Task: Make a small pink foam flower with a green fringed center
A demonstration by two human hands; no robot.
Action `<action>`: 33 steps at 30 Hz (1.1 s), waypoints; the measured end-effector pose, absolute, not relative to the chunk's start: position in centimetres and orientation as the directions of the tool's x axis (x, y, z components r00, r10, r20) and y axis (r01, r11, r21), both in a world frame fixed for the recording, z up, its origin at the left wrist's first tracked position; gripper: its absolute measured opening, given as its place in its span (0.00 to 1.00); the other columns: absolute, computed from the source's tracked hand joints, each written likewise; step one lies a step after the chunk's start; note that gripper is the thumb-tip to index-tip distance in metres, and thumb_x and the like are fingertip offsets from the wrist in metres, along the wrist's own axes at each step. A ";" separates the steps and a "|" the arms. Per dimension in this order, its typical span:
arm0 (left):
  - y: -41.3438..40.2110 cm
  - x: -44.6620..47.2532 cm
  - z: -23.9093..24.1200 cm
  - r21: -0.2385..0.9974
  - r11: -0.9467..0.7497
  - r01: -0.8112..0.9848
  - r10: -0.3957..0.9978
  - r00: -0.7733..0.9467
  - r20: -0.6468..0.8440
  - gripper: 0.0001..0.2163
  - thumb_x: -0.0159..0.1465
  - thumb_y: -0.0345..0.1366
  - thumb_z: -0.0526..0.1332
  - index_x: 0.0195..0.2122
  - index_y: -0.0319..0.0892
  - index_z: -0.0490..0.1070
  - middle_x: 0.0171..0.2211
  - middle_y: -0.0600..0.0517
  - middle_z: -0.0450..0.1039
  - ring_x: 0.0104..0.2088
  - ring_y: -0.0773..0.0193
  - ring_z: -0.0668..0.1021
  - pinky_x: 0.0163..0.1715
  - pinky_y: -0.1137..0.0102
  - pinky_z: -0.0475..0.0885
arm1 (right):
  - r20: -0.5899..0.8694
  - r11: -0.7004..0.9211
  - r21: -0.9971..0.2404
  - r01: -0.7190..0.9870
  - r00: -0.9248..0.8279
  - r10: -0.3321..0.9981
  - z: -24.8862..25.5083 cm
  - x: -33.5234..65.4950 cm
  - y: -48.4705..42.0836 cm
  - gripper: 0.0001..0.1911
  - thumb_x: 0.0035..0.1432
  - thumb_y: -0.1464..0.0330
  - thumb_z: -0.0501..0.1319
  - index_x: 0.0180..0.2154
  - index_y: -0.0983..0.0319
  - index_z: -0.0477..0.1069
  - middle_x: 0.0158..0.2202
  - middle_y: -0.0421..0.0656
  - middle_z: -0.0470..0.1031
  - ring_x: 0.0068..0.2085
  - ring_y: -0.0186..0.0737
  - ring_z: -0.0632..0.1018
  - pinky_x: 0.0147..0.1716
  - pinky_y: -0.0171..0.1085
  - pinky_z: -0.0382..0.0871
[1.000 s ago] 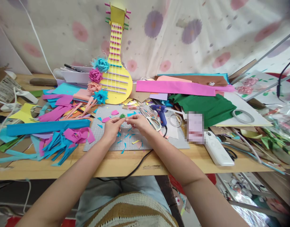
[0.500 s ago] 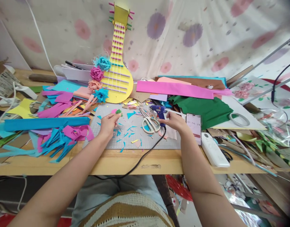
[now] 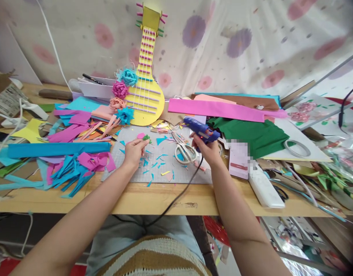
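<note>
Workbench; glue gun partly hidden

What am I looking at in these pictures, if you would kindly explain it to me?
There is no machine here: the work is bare-handed, seen through a camera worn on the person's head, looking forward and down. The left hand has a small green piece in its pinching grip. The right hand has its grip around a blue glue gun. Between them, scissors and coloured scraps lie on a grey mat on a wooden table. Behind is a yellow model of a stringed instrument, with flowers along one side.
</note>
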State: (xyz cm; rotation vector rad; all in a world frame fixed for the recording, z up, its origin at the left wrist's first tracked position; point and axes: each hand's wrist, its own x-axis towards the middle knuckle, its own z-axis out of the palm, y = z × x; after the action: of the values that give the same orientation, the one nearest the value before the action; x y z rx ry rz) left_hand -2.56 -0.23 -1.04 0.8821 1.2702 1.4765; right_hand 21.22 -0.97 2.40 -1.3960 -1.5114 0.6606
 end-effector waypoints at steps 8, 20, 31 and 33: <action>0.0 -2.7 -1.1 0.977 0.046 -0.208 0.958 -0.269 -0.102 0.11 0.42 0.36 0.66 0.12 0.39 0.64 0.11 0.59 0.55 0.13 0.75 0.58 0.12 0.75 0.52 | 0.190 0.313 -0.763 0.565 -0.267 0.945 1.6 18.3 -2.5 0.20 0.51 0.51 0.56 0.30 0.62 0.72 0.19 0.38 0.64 0.22 0.31 0.65 0.22 0.32 0.59; -0.1 -2.4 -0.9 0.982 0.039 -0.184 0.961 -0.263 -0.087 0.11 0.42 0.34 0.65 0.11 0.40 0.63 0.10 0.59 0.55 0.13 0.75 0.58 0.13 0.75 0.53 | 0.224 0.362 -0.624 0.693 -0.286 0.932 1.7 17.1 -2.4 0.21 0.54 0.52 0.54 0.35 0.62 0.72 0.23 0.41 0.69 0.29 0.37 0.71 0.28 0.33 0.61; -0.3 -2.3 -0.7 0.991 0.041 -0.128 0.970 -0.234 -0.071 0.13 0.44 0.37 0.65 0.11 0.40 0.62 0.10 0.59 0.55 0.13 0.75 0.58 0.14 0.75 0.53 | 0.212 0.358 -0.624 0.694 -0.291 0.933 1.9 17.0 -2.3 0.20 0.54 0.53 0.54 0.35 0.62 0.72 0.25 0.41 0.71 0.31 0.38 0.72 0.30 0.34 0.63; -0.3 -2.3 -0.8 0.990 0.040 -0.134 0.970 -0.232 -0.070 0.13 0.45 0.39 0.65 0.12 0.40 0.63 0.11 0.58 0.56 0.13 0.74 0.59 0.14 0.75 0.54 | 0.214 0.360 -0.626 0.691 -0.291 0.932 1.9 17.0 -2.3 0.20 0.54 0.53 0.54 0.35 0.62 0.72 0.25 0.41 0.71 0.31 0.38 0.72 0.29 0.33 0.63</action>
State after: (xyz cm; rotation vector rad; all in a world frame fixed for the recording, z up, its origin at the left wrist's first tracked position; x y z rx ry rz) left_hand -2.28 -0.26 -0.75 0.9505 1.3078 1.3967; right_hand 16.99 -2.34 1.89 -1.4030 -2.0749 0.5706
